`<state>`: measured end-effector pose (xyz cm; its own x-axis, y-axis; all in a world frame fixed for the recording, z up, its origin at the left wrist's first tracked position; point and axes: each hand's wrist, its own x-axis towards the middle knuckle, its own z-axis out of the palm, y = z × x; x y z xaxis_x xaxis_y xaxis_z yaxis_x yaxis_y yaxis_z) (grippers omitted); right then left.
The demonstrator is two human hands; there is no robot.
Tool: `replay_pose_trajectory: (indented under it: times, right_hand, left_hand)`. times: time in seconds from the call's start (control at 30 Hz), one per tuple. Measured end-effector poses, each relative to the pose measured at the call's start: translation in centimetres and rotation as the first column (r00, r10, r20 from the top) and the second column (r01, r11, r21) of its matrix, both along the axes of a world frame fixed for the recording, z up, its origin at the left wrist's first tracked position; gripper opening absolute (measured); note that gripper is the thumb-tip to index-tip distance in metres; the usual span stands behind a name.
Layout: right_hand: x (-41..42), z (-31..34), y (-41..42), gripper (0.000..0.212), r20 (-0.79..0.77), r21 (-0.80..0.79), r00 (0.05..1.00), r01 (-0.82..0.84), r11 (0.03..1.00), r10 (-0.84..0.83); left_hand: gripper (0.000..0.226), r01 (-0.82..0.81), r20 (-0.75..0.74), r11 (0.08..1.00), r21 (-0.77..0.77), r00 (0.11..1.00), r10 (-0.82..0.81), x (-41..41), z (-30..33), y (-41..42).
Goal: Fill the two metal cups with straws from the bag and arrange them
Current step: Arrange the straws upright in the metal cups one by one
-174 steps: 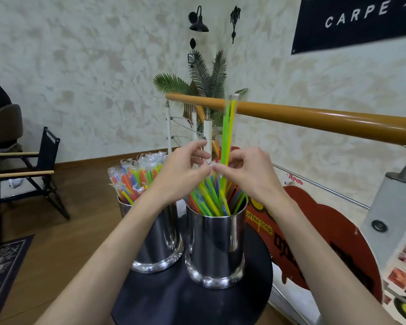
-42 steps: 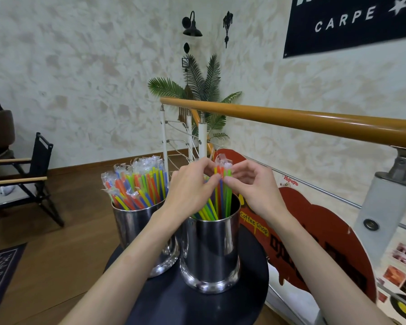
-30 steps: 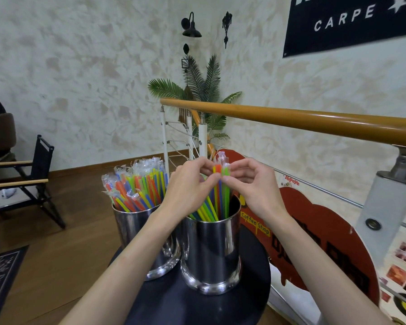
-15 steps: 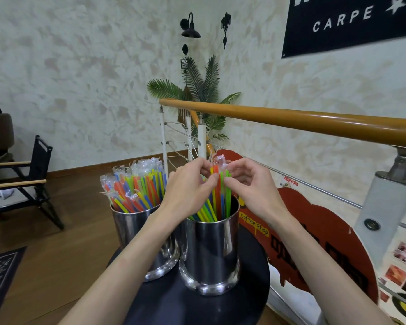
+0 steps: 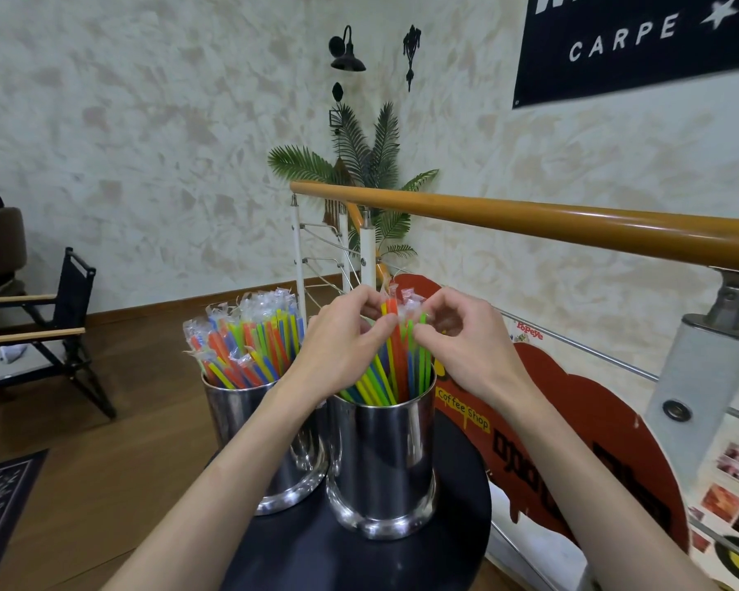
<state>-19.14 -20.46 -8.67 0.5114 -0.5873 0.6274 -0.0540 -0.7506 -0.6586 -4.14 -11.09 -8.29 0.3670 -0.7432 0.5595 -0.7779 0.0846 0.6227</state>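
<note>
- Straws (image 5: 395,360): multicoloured, each in a clear wrapper, upright.
- Right metal cup (image 5: 382,458): holds these; left hand (image 5: 342,347) and right hand (image 5: 461,343) pinch their tops.
- Left metal cup (image 5: 248,424): packed with wrapped straws (image 5: 248,343).
- Both on black round table (image 5: 444,548).

Glossy metal cups (image 5: 382,454), plastic-wrapped straws (image 5: 395,356)

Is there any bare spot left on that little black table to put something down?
Yes: the black tabletop is bare in front of and right of the right metal cup. Where the left metal cup touches it is crowded, with both hands pinching straws above.
</note>
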Motion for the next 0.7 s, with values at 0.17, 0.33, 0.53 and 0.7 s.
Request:
replay_pose_trajectory:
  times: [0.17, 0.33, 0.53, 0.7]
  right_hand:
    - [-0.17, 0.33, 0.21, 0.007, 0.002, 0.023, 0.999, -0.051, 0.998, 0.051]
    - [-0.18, 0.26, 0.07, 0.002, 0.012, 0.013, 0.999, -0.053, 0.999, 0.053]
    - [-0.18, 0.11, -0.21, 0.006, 0.001, -0.029, 0.999, -0.032, 0.999, 0.032]
    - [-0.17, 0.17, -0.43, 0.006, 0.031, 0.026, 0.997, -0.069, 0.997, 0.068]
  left_hand:
    - [0.007, 0.109, -0.094, 0.994, 0.002, 0.99, -0.108, 0.45, 0.38, 0.32]
    - [0.007, 0.173, -0.112, 0.985, -0.004, 0.979, -0.172, 0.34, 0.63, 0.63]
    - [0.012, 0.185, -0.077, 0.983, -0.013, 0.98, -0.186, 0.5, 0.6, 0.7]
    - [0.012, 0.163, -0.023, 0.986, -0.015, 0.986, -0.164, 0.35, 0.73, 0.84]
